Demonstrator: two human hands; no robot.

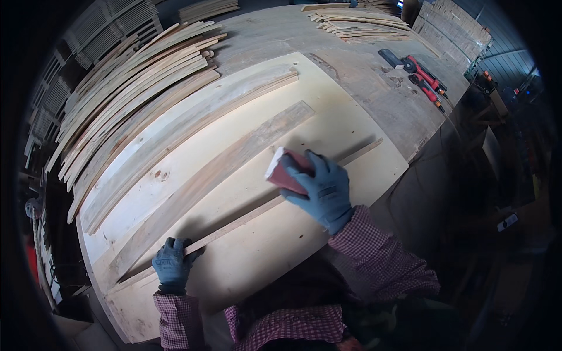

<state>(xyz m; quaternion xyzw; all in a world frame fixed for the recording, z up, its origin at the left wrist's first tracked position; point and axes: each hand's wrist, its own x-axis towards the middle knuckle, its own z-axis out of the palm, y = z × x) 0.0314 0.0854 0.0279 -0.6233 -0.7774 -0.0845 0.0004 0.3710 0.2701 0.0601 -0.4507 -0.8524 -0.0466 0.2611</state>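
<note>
Our left hand (171, 264) pinches the wooden strip (246, 219) at its eight o'clock end; our right hand (325, 190), curled around the reddish block (284, 177), could tip the strip by pressing unevenly

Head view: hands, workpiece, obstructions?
Left hand grips wooden strip. Right hand holds dark-red block over strip; contact unclear. Flat board beyond strip, apart from both hands.

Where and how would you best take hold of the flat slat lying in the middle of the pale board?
Probably at mid-length, from above, closing across the width over both long edges. The slat is long, narrow and flat on the pale board, so a central grip should balance it. Its near-left end looks cramped by the narrow strip held by the left hand.
</note>
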